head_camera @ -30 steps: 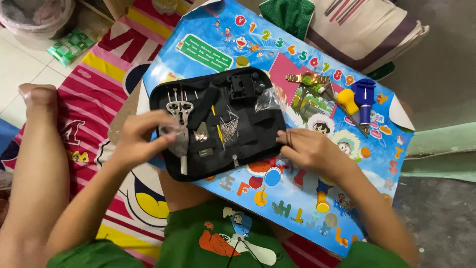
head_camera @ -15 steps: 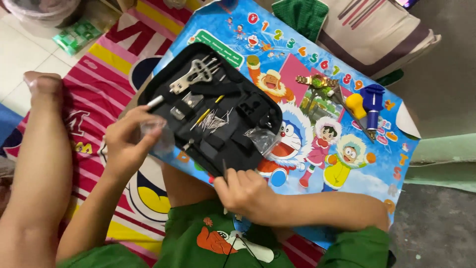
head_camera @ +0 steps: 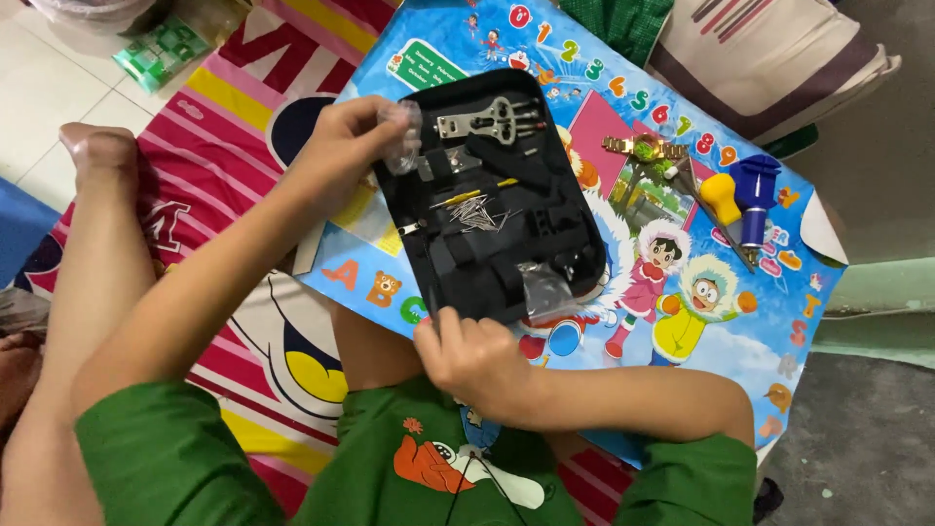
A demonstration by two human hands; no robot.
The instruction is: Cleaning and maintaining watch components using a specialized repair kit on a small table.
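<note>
A black tool case (head_camera: 492,209) lies open in the middle of the frame, tilted so that its long side runs from upper left to lower right. It rests on a blue cartoon board (head_camera: 701,331) printed with figures, numbers and letters. Inside the case are a silver metal tool (head_camera: 487,119) near the top, a loose bunch of thin pins (head_camera: 477,212) in the middle, and a small clear bag (head_camera: 547,290) near the lower edge.

The left hand (head_camera: 346,146) is at the upper left corner of the case, fingers closed around a small clear plastic bag (head_camera: 401,136) held just above the case's edge. The right hand (head_camera: 477,362) is at the lower edge of the case, fingers curled and touching the rim; whether it grips the rim or only rests on it cannot be told.

To the right of the case, on the board, lie a gold watch (head_camera: 645,149) with a green face, a yellow-handled tool (head_camera: 723,200) and a blue tool (head_camera: 755,195), close together and well apart from both hands. The board sits on a striped pink and yellow mat (head_camera: 209,146). A green packet (head_camera: 161,49) lies on the white floor at the upper left. A striped cushion (head_camera: 769,58) is at the upper right. The person wears a green shirt (head_camera: 419,468).
</note>
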